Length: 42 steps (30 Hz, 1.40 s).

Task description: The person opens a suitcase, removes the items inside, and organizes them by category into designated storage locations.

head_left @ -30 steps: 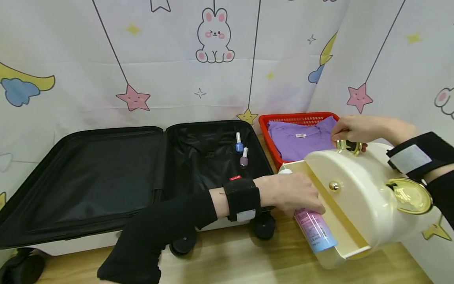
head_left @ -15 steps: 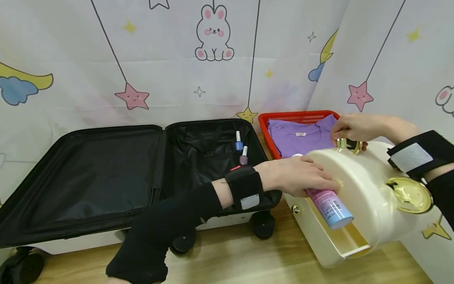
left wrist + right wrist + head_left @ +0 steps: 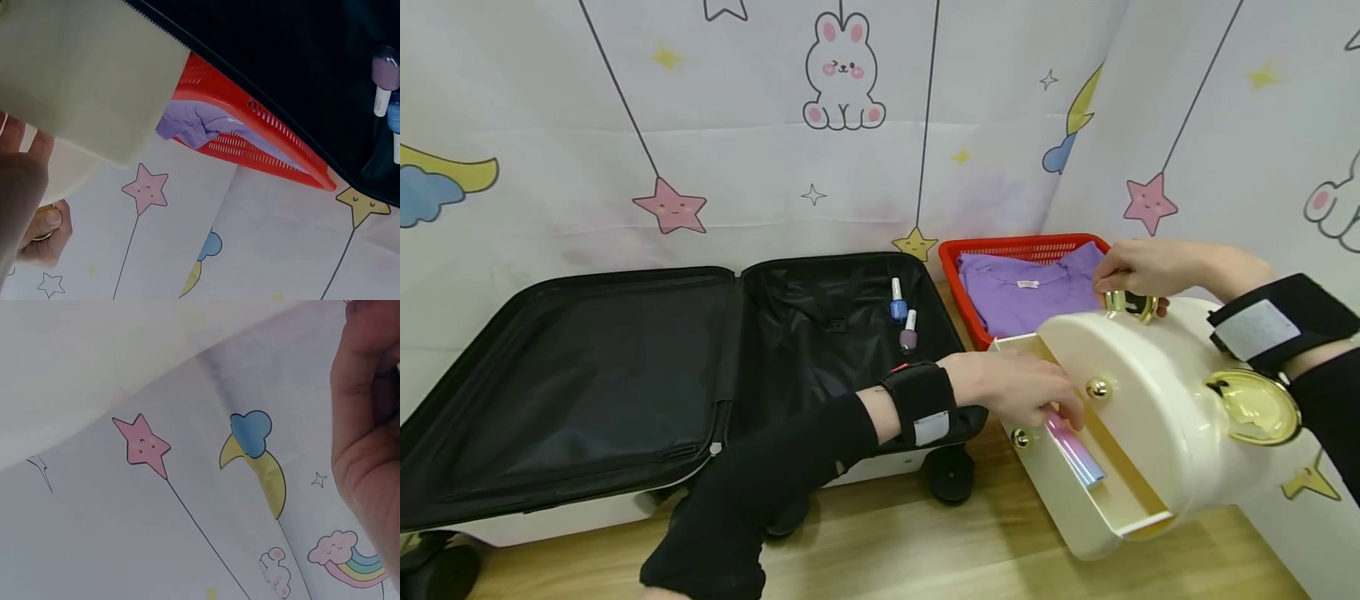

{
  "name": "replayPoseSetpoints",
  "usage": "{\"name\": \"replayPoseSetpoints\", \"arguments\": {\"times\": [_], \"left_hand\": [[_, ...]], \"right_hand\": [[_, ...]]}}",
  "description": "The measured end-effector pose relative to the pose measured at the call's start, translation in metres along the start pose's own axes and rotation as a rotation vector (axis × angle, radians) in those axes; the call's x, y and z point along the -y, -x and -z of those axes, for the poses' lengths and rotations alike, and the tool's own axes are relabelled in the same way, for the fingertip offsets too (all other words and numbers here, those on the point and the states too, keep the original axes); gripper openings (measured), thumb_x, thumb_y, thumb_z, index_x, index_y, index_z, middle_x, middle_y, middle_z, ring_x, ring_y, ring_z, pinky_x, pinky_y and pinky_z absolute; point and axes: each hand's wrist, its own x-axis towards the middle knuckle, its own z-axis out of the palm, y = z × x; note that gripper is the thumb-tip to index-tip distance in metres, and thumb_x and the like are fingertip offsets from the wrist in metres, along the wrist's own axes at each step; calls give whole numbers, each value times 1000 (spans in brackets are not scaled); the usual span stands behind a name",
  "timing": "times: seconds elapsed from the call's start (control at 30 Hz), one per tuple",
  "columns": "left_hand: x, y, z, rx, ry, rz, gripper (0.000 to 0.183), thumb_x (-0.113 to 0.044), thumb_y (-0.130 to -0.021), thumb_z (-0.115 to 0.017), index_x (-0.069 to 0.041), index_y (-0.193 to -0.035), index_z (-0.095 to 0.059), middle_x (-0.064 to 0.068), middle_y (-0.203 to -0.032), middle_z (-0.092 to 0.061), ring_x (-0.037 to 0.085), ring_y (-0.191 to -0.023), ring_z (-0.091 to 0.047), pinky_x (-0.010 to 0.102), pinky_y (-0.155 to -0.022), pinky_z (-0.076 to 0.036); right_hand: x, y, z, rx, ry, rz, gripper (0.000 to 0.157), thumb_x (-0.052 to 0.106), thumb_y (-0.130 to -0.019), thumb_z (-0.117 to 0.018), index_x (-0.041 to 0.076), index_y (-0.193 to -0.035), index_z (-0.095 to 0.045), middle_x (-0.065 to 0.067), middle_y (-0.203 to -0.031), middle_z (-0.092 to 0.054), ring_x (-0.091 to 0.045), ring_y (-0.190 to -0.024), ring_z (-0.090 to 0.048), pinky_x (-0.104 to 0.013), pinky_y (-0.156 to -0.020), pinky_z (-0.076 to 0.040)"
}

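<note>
My left hand (image 3: 1022, 387) reaches into the pulled-out drawer (image 3: 1052, 479) of a glossy cream storage box (image 3: 1165, 400). Its curled fingers hold the upper end of a pink-and-blue bottle (image 3: 1078, 454), which slants down inside the drawer, partly behind the front wall. That grip is mostly covered by the hand itself. On top of the box, my right hand (image 3: 1138, 268) grips the gold handle (image 3: 1131, 305). In the left wrist view, the fingers of my left hand (image 3: 22, 181) go behind the drawer's edge. The right wrist view catches my right hand (image 3: 369, 425) at its right side.
An open black-lined suitcase (image 3: 625, 375) lies to the left, with a blue nail polish bottle (image 3: 898, 304) and a mauve one (image 3: 908, 332) in its right half. Behind the box, a red basket (image 3: 962, 292) holds folded purple clothing (image 3: 1030, 287). A patterned curtain hangs behind.
The bottle was lifted above the drawer half a second ago; now my left hand has lowered it into the drawer. My right hand stays on the handle.
</note>
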Motion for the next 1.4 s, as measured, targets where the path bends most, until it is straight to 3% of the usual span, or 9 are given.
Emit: {"name": "replayPoseSetpoints", "arguments": {"times": [0.17,0.33,0.43,0.53,0.63,0.73,0.97,1.2,1.4], "left_hand": [[16,16,-11,-196,-5,13,34,-28,-103,-55,-20,-135,-63,-7,-141,-59,10,-133,-49,21,-114,-35],[35,28,-26,-322,23,198,92,-63,-89,-66,-19,-159,-26,1,-164,-28,19,-151,-27,34,-126,-21],[45,29,-35,-351,89,266,119,-66,-79,-74,-14,-163,-7,9,-168,-17,23,-155,-20,39,-128,-19],[52,27,-41,-370,167,290,128,-62,-77,-78,-10,-162,3,13,-169,-15,25,-157,-20,41,-128,-19],[55,21,-47,-432,177,294,131,-60,-76,-80,-6,-162,4,12,-168,-21,24,-155,-26,40,-126,-26],[52,10,-52,-497,107,315,129,-63,-77,-78,-3,-161,1,10,-164,-33,21,-149,-38,36,-121,-35],[37,-19,-58,-592,51,417,110,-67,-77,-74,-8,-155,-25,5,-136,-56,16,-117,-60,32,-98,-52],[33,-22,-56,-597,47,430,108,-66,-79,-73,-9,-156,-23,5,-133,-56,16,-115,-60,33,-97,-54],[17,-18,-59,-530,-115,549,105,-71,-90,-55,-4,-160,-14,6,-153,-49,19,-133,-56,42,-111,-47]], "right_hand": [[0,1,1,13,-24,-19,23,7,-104,-50,8,-84,-62,3,-69,-44,-10,-49,-58,-27,-52,-54],[-1,2,1,17,-9,-8,24,5,-103,-50,8,-82,-61,5,-66,-40,-8,-50,-55,-25,-54,-52],[0,1,0,9,15,7,25,5,-103,-50,9,-81,-61,6,-65,-40,-5,-51,-51,-22,-58,-49],[0,-1,-1,-5,35,29,25,5,-103,-51,9,-80,-62,7,-65,-40,-4,-52,-49,-21,-60,-45],[2,-2,-1,-1,30,21,26,6,-103,-51,9,-80,-61,5,-66,-43,-4,-52,-51,-21,-60,-46],[4,-4,-3,10,8,5,26,5,-103,-51,8,-78,-58,4,-66,-45,-5,-52,-52,-22,-59,-47],[9,-8,-6,-4,5,9,24,5,-102,-51,8,-81,-63,4,-67,-46,-7,-49,-54,-22,-60,-49],[5,-6,-4,-30,68,36,25,6,-102,-52,11,-80,-61,6,-68,-45,-2,-54,-49,-21,-62,-44],[2,-4,-1,0,57,12,24,8,-104,-51,10,-84,-63,5,-69,-45,-3,-51,-51,-21,-62,-45]]}}
